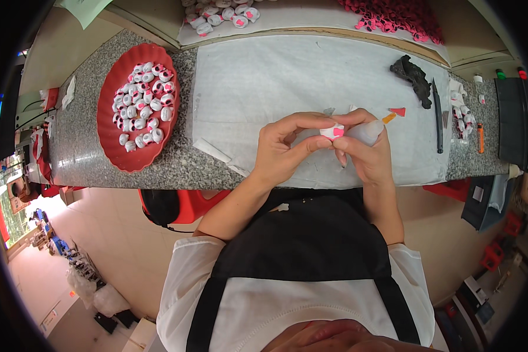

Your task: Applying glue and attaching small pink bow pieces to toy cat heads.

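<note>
A small rounded white piece with pink patches is pinched between the fingertips of both hands, above the white sheet. My left hand closes on it with thumb and forefinger from the left. From the right, the thumb and forefinger of my right hand hold the same piece. A translucent white bottle with an orange tip is tucked in my right hand, its lower part hidden by the fingers. Just beyond the tip is a small red bit. Left of my hands, similar white and pink pieces fill a red scalloped tray.
The white sheet covers the speckled counter. At its right lie a crumpled black cloth and a dark pen-like tool. An orange stick is farther right. A back shelf holds white pieces and pink pieces.
</note>
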`<action>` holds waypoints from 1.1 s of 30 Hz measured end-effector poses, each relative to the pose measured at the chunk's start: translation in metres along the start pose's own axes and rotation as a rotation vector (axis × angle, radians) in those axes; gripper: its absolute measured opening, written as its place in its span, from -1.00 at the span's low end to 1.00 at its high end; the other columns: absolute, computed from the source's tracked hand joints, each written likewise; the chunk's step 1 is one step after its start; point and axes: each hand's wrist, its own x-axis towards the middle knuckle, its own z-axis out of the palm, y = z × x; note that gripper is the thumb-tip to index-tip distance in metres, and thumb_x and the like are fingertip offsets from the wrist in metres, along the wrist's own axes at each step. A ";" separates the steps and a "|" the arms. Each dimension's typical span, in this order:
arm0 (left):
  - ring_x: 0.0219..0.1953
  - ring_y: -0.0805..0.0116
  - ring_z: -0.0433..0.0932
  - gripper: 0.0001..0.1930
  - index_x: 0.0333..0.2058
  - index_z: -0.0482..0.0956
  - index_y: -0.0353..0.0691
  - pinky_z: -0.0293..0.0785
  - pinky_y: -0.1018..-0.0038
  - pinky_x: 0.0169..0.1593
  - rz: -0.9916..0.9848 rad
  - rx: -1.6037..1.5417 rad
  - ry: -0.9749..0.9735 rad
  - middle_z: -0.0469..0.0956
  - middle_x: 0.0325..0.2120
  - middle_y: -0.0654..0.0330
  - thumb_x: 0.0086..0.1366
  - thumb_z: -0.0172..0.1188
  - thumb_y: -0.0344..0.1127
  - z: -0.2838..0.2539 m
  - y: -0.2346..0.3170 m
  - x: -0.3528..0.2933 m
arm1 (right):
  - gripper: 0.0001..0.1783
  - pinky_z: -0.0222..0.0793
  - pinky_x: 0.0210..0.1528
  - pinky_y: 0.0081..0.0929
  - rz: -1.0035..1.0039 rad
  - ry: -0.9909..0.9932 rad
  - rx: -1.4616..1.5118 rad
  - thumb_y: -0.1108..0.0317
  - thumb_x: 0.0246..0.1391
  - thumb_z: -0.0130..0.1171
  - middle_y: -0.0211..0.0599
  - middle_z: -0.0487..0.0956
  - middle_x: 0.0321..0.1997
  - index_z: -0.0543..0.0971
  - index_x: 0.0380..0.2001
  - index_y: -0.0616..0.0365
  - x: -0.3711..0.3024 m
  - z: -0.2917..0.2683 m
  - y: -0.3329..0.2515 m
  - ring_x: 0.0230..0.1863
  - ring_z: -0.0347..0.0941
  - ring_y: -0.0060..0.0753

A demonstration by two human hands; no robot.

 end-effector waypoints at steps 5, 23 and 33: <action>-0.23 0.39 0.39 -0.77 -0.31 0.39 -0.38 0.31 0.51 -0.15 -0.177 -0.209 0.013 0.43 -0.33 0.10 -0.02 0.08 -0.55 0.005 0.010 0.005 | -0.75 0.15 -0.74 -0.71 0.020 0.023 -0.037 0.57 -0.29 0.09 -0.27 0.41 -0.57 0.39 -0.39 0.27 0.000 0.001 -0.007 -0.67 0.29 -0.58; -0.25 0.42 0.39 -0.76 -0.27 0.33 -0.29 0.29 0.52 -0.13 -0.267 -0.382 0.221 0.43 -0.34 0.13 0.03 0.05 -0.49 -0.003 0.000 0.010 | -0.82 0.20 -0.42 -0.65 -0.286 0.238 -1.198 0.60 -0.36 0.10 -0.29 0.41 -0.50 0.46 -0.53 0.24 -0.012 -0.033 -0.015 -0.50 0.33 -0.42; -0.31 0.51 0.40 -0.78 -0.30 0.35 -0.28 0.31 0.61 -0.20 -0.246 -0.358 0.200 0.44 -0.39 0.20 0.01 0.06 -0.53 0.000 0.000 0.009 | -0.86 0.15 -0.42 -0.76 -0.399 0.195 -0.664 0.68 -0.31 0.08 -0.37 0.38 -0.54 0.46 -0.56 0.28 0.010 0.009 -0.010 -0.47 0.27 -0.62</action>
